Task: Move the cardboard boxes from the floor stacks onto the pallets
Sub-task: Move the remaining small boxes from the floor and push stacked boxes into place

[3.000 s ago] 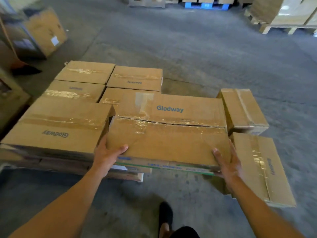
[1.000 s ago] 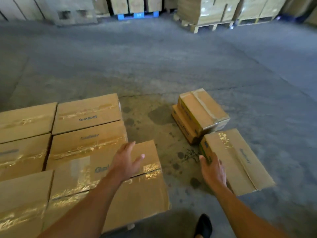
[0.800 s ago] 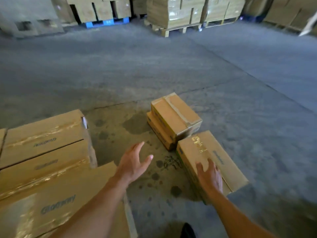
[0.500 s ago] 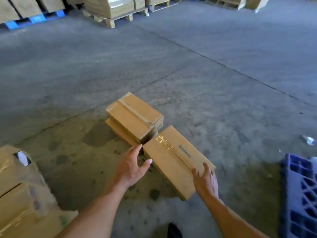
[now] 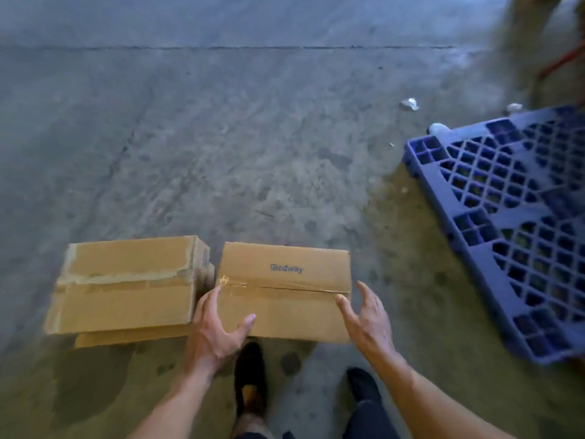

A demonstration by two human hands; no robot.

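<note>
A taped cardboard box (image 5: 285, 286) printed "Glodway" lies on the concrete floor straight ahead of me. My left hand (image 5: 215, 331) is spread at its near left corner, fingers along the left side and thumb over the top. My right hand (image 5: 367, 318) hovers open at the near right corner, fingers spread; whether it touches the box is unclear. To the left, a stack of two boxes (image 5: 126, 286) sits close beside it, the top one with torn tape. An empty blue plastic pallet (image 5: 512, 223) lies on the right.
My two dark shoes (image 5: 250, 375) stand just behind the box. Small scraps of litter (image 5: 410, 103) lie on the floor beyond the pallet. Something tall and blurred with a red strap (image 5: 560, 58) stands at the top right. Stained concrete floor stretches ahead.
My view swung right, off the loaded pallet. Both hands left the box set there and reached down to the floor box, now squarely ahead. The blue pallet has come into view.
</note>
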